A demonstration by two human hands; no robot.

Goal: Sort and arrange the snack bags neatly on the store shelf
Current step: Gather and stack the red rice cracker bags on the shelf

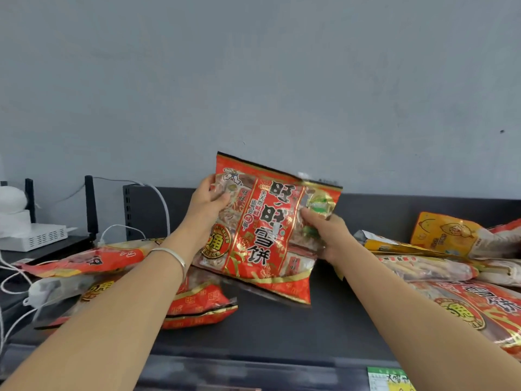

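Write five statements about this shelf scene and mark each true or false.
1. The left grip and the right grip both hold the red snack bag. True.
2. The held bag lies flat on the shelf. False: it is held up on end, tilted, its printed face toward the camera.
3. A yellow bag lies at the right rear of the shelf. True.
4. The silver bracelet is on the right wrist. False: it is on the left wrist.
5. The held bag is the only red one here. False: more red bags lie flat on both sides.
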